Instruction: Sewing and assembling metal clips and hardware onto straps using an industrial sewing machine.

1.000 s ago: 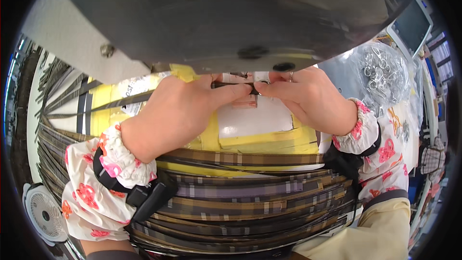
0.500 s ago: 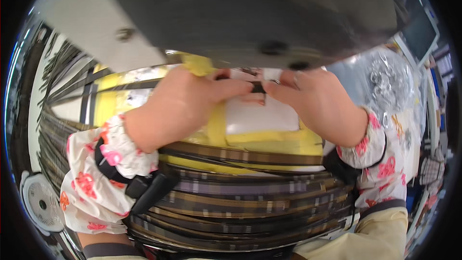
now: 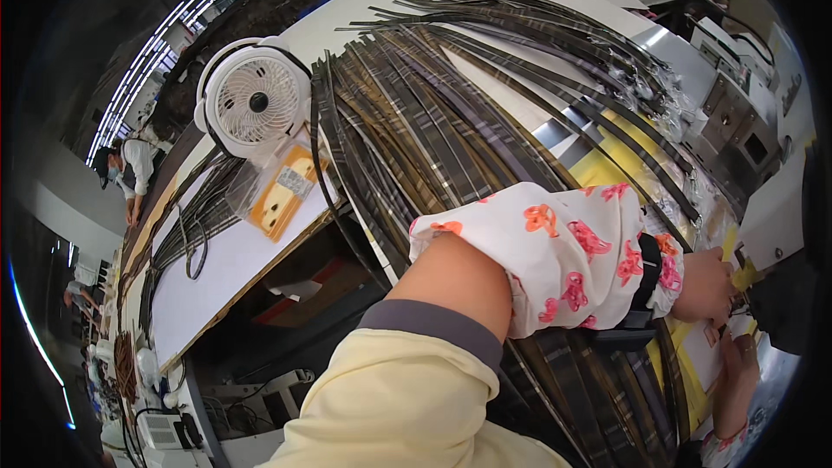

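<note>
At the far right, by the pale machine (image 3: 767, 217) with a dark part beside it, my two hands are close together. My left hand (image 3: 704, 288) has its fingers closed at the machine's edge. Just nearer, my right hand (image 3: 737, 379) reaches up with bent fingers toward the same spot. A short dark strap shows between both thumbs in the earlier frame; now it is too small and covered to make out. Under the hands lies a yellow-taped work surface (image 3: 691, 354). Many long dark striped straps (image 3: 416, 113) fan across the table and beneath my left sleeve.
A white round fan (image 3: 256, 102) stands at the left, with an orange-and-white package (image 3: 282, 195) beside it. Clear plastic wrapping (image 3: 667, 91) covers strap ends at the far right. A dark shelf opening (image 3: 295, 295) lies below the table edge. Another person (image 3: 139, 169) works at far left.
The view has swung far to the left, so my hands now appear at the right edge. The fan and strap pile have come into full view. Both hands stay near the machine.
</note>
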Available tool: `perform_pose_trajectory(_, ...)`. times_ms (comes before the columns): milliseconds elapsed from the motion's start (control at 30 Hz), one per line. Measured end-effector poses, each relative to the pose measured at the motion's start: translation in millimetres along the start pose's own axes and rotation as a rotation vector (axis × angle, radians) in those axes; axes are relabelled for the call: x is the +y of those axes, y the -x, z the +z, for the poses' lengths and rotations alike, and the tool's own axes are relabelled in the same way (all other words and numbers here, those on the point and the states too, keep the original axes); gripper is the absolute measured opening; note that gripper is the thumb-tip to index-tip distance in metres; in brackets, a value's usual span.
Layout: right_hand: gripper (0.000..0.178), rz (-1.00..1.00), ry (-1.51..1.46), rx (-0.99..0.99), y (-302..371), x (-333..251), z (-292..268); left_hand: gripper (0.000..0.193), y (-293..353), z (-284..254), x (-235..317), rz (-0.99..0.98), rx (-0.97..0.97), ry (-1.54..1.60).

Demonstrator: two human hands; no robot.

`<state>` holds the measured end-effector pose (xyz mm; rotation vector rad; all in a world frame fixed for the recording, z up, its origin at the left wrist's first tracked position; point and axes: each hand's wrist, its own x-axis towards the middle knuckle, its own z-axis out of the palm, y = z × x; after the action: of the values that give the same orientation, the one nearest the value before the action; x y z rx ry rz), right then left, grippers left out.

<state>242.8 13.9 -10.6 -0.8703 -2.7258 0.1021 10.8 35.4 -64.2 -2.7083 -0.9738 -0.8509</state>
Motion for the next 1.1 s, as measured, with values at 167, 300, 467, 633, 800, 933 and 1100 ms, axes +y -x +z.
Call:
perform_pose_trajectory(167,0.029,-0.081,0.144,-0.023,3,7,2,0.010,3,4,2,0.049,0.034,-0.143)
perform_pose_trajectory(300,0.029,-0.075,0.121,-0.038,5,12,6,0.009,9,-5,6,-0.028,0.005,-0.108)
perform_pose_trajectory(467,0.033,-0.007,0.027,-0.008,3,8,8,0.012,2,-5,4,0.048,0.042,-0.148)
perform_pose_trajectory(633,0.022,-0.123,0.125,-0.066,-1,-4,-9,0.015,-3,12,9,-0.021,0.062,-0.135)
perform_pose_trajectory(800,0.029,-0.060,0.068,-0.147,-4,-9,-16,0.016,1,19,18,-0.089,0.063,-0.106)
perform_pose_trajectory(933,0.028,-0.047,0.094,-0.154,-3,-7,-17,0.015,9,10,18,-0.068,0.052,-0.108)
perform_pose_trajectory(1100,0.030,-0.048,0.109,-0.176,-2,-5,-16,0.015,13,1,22,-0.063,0.033,-0.115)
